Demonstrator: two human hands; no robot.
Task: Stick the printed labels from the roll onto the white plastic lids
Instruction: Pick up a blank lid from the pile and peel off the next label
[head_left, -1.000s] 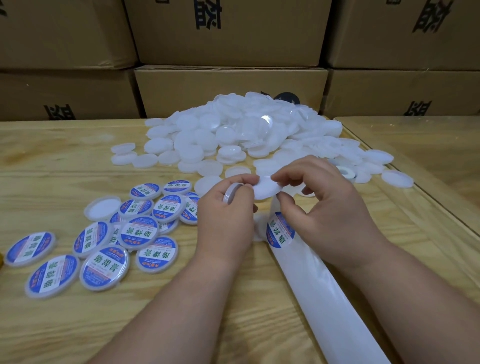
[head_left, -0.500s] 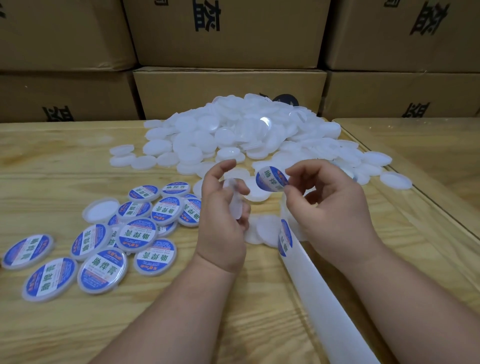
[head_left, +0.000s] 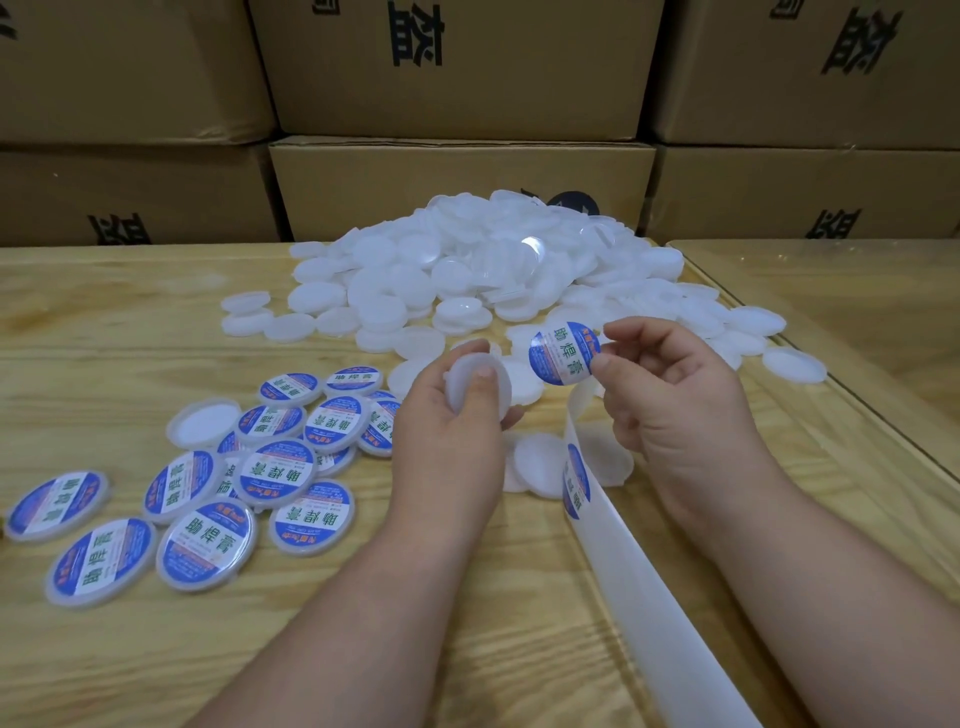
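Left hand (head_left: 457, 421) grips a blank white lid (head_left: 475, 387) between thumb and curled fingers, held raised over the wooden table (head_left: 130, 649). Right hand (head_left: 675, 400) pinches a peeled round blue-and-white label (head_left: 563, 353) by its right edge, print facing the camera, just right of the lid and not touching it. Backing strip (head_left: 639, 587) curls up below the right hand, one label (head_left: 575, 480) on it, and runs toward the near edge. Labelled lids (head_left: 208, 545) lie clustered at left; a heap of blank lids (head_left: 467, 280) sits beyond the hands. Cardboard boxes (head_left: 457, 192) are stacked behind.
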